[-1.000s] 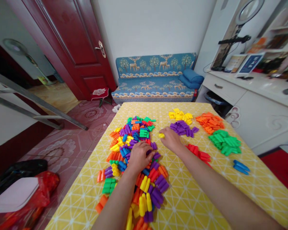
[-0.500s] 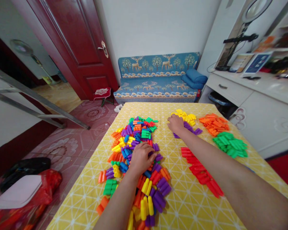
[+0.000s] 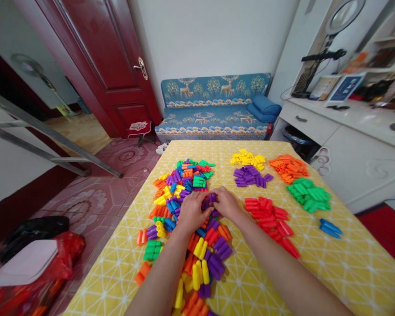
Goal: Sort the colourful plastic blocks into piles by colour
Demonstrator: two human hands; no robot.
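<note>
A mixed heap of plastic bullet-shaped blocks (image 3: 173, 205) in several colours runs down the left half of the table. My left hand (image 3: 192, 213) is over the middle of this heap, its fingers and thumb curled around purple pieces. Meeting it from the right, my right hand (image 3: 228, 203) pinches a purple block (image 3: 212, 198) with its fingertips. The fingers partly hide the pieces between the two hands. Beyond my right hand lies a purple pile (image 3: 249, 175), and a red pile (image 3: 270, 219) is beside my right forearm.
Farther right are a yellow pile (image 3: 247, 159), an orange pile (image 3: 288, 167), a green pile (image 3: 308, 195) and a blue block (image 3: 330, 228). A yellow patterned cloth (image 3: 250, 272) covers the table. A blue sofa (image 3: 213, 116) stands behind it, a white cabinet (image 3: 355, 162) to the right.
My right hand has come back from the purple pile to the mixed heap, meeting my left hand at a purple block. My left hand has stayed nearly in place.
</note>
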